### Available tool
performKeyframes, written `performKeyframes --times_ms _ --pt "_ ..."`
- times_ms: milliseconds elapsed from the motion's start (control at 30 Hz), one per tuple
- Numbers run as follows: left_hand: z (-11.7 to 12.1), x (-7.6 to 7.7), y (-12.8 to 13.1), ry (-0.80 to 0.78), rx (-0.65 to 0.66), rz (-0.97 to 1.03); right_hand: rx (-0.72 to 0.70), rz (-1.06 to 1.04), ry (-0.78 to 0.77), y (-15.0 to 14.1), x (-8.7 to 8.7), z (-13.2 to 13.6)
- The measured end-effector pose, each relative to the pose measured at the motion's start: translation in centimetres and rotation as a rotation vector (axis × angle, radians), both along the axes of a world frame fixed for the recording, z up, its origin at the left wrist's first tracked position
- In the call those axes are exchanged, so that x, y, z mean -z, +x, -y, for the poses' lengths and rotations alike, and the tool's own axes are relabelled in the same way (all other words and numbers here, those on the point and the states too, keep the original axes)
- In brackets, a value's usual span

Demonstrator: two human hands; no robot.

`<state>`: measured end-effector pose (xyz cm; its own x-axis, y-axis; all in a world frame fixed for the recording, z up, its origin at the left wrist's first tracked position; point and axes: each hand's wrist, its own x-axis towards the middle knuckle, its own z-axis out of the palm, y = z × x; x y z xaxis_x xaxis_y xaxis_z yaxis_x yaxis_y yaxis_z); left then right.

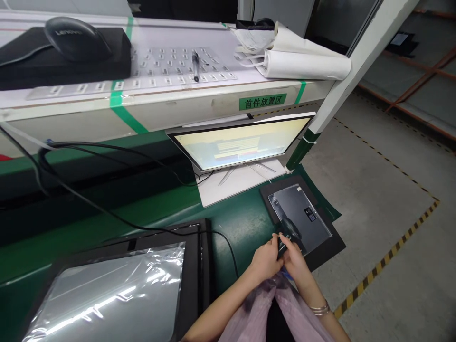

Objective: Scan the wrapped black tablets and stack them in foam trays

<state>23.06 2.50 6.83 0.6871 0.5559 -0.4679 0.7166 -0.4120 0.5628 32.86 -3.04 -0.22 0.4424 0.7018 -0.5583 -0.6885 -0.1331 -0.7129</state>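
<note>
My left hand [265, 259] and my right hand [295, 260] meet low in the view, at the near edge of a grey tablet-like device [302, 219] in a clear wrap. Both hands have their fingers curled around a small dark object [290, 232] that lies over the device's near end; I cannot make out what it is. The device rests on a black mat [329, 247] on the green bench top [235, 223]. A bracelet sits on my right wrist.
A lit monitor [242, 142] leans on a white stand behind the mat. A large plastic-wrapped device [114, 294] in a black tray lies at lower left, with black cables [107, 209] across the bench. The shelf above holds a mouse [76, 38], a pen [195, 64], and rolled papers [302, 61].
</note>
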Motion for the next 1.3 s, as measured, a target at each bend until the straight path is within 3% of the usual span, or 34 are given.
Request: performKeyframes --times_ms 200,367,467,600,733,833,967,1033,1100,1200,1300 --pt "0.2 1.9 -1.5 -0.036 -0.119 0.023 -0.179 0.130 0.013 -1.3 0.5 -0.4" --pt "-0.3 4.3 -2.8 -0.052 -0.301 0.087 -0.342 0.280 -0.013 -0.9 0.9 -0.6" --pt "-0.9 5.8 -3.6 -0.025 -0.464 0.073 -0.308 0.521 -0.116 2.4 1.4 -0.2" --pt "-1.8 7.4 -4.4 0.019 -0.660 0.036 -0.215 0.951 -0.307 10.3 2.3 1.0" --pt "-2.3 8.8 -4.6 0.035 -0.763 0.036 -0.288 1.182 -0.498 16.5 4.1 1.6" --pt "-2.2 9.3 -4.6 0.068 -0.779 0.055 -0.392 1.273 -0.623 18.1 5.8 1.3" --pt "-1.3 8.7 -4.4 0.248 -0.850 0.035 -0.466 1.391 -0.751 18.5 7.1 0.5" --pt "-0.4 8.1 -3.9 0.381 -0.765 0.018 -0.499 1.428 -0.786 18.9 7.3 0.2" --pt "0.5 7.6 -2.7 0.454 -0.523 0.027 -0.527 1.451 -0.808 19.5 7.3 -0.1" --pt "1.8 7.9 0.4 0.412 -0.173 0.055 -0.549 1.465 -0.826 20.2 7.3 -0.4" --pt "2.4 9.1 4.0 0.374 -0.009 0.042 -0.542 1.464 -0.827 20.9 7.5 -0.6"
